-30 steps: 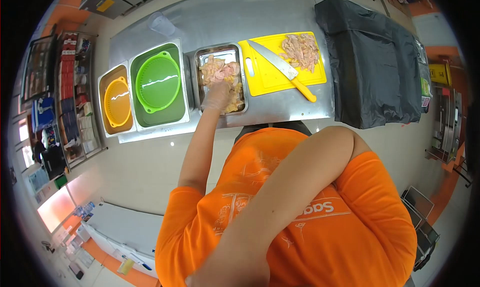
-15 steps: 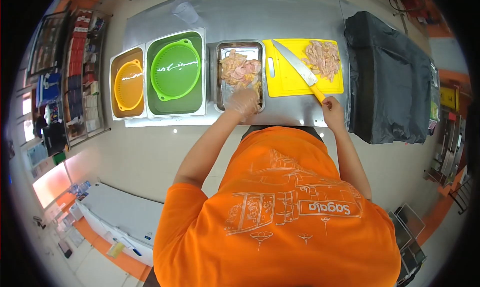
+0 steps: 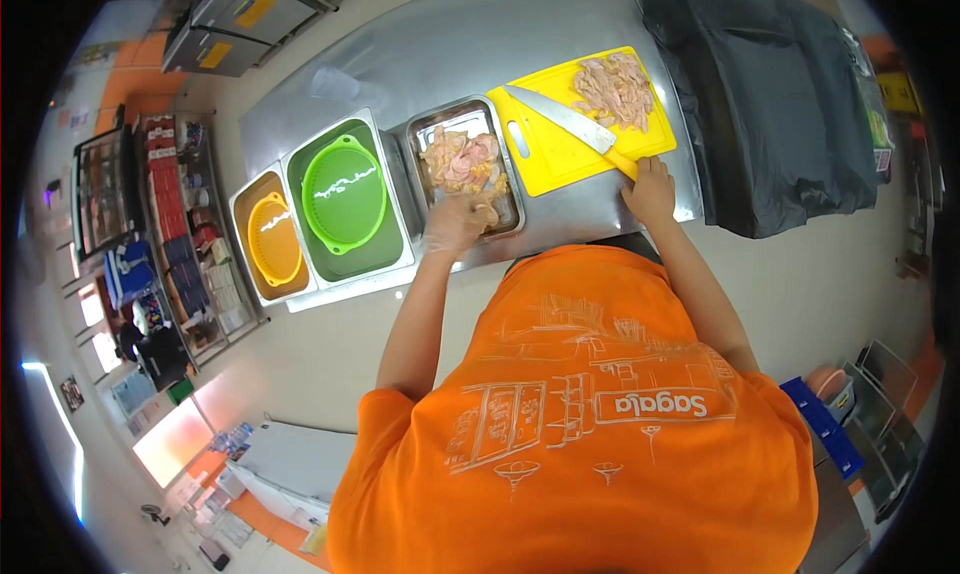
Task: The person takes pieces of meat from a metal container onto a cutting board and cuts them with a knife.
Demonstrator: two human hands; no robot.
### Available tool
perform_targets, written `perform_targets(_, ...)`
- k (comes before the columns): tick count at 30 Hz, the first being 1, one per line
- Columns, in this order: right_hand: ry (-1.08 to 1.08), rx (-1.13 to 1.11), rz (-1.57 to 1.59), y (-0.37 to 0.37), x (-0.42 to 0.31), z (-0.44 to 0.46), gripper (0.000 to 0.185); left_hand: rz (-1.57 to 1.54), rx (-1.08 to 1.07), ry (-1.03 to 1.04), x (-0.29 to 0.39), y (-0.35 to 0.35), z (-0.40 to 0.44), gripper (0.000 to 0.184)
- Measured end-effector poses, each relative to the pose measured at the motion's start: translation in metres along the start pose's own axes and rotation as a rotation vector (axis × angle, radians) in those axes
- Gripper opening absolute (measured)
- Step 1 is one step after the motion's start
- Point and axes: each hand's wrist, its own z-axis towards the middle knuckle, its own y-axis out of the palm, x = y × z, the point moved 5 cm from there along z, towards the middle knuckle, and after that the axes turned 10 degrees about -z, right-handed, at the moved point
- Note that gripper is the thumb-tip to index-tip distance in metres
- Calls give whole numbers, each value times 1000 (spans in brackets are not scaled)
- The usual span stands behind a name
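Note:
My left hand (image 3: 455, 224), in a clear plastic glove, is closed at the near left part of a steel tray (image 3: 516, 214), on a piece of the raw meat (image 3: 462, 162) lying there. My bare right hand (image 3: 652, 191) is closed round the yellow handle of a large knife (image 3: 565, 117). The blade lies flat and slanting across a yellow cutting board (image 3: 545, 169), its tip toward the board's far left corner. Sliced meat (image 3: 612, 92) is heaped on the board's far right part, beyond the blade.
Left of the tray stand two steel containers, one with a green basket (image 3: 343, 194) in liquid, one with an orange basket (image 3: 274, 239). A clear cup (image 3: 334, 85) is behind them. A black plastic cover (image 3: 765, 104) drapes over something at the right of the steel table (image 3: 440, 34).
My right arm has come from across my body to the knife, and its hand has closed on the handle. My left hand remains at the tray. The view has shifted and tilted.

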Motion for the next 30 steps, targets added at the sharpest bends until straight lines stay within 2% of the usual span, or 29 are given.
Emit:
perform_targets(4,-9,-78,-27,14,-2,12,37,-169,30,-73,-17,-36,-16,23)
perform_targets(7,39,-182,41,17,-1,16,34,-489,46,-248,-27,-46,-29,25)
perform_targets(9,94,-180,140,19,0,15,31,-627,91,-156,-36,-49,-32,25)
perform_targets(13,19,-158,212,11,-4,6,29,-955,239,27,-40,-52,-38,26)
perform_targets(16,-17,-154,264,4,-9,-4,28,-878,183,-73,-54,-40,-29,26)
perform_targets(19,-21,-172,268,3,-11,-6,27,-1246,198,-259,-73,-11,-21,25)
perform_targets(23,-15,-170,265,-3,-13,-7,26,-1356,248,-277,-85,9,-20,23)
perform_targets(30,6,-180,248,-10,-11,-13,24,-1227,215,-267,-69,-2,-8,29)
